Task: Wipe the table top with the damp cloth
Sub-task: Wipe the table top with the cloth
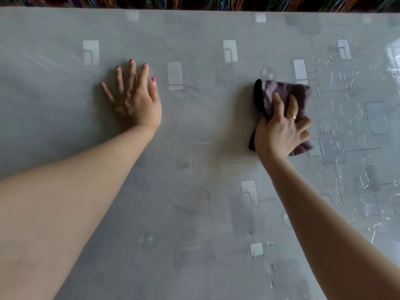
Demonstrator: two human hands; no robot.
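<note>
Head view looks straight down on a grey table top printed with pale rectangles. Nearest the camera, two bare forearms reach forward from the bottom edge, one on each side. Between them and a little to the right, a few water drops sit on the surface.

Farther out, the right hand presses down on a purple cloth with a dark edge on its left side. The fingers are spread over the top of the cloth, and the outer ones look curled around its right edge, though the fold of the fabric makes it hard to be sure how firmly they grip. A gold ring shows on one finger. The cloth lies flat against the table, right of centre. To its right, the surface is shiny and streaked with wet trails, running toward the right edge of the frame.

At about the same depth on the left, the left hand lies palm down on the table, fingers straight and fanned apart, holding nothing. Its nails are painted pink-red. The table under and around it looks matte.

Farthest away, past the table's far edge, a strip of multicoloured striped fabric runs across the top of the frame.
</note>
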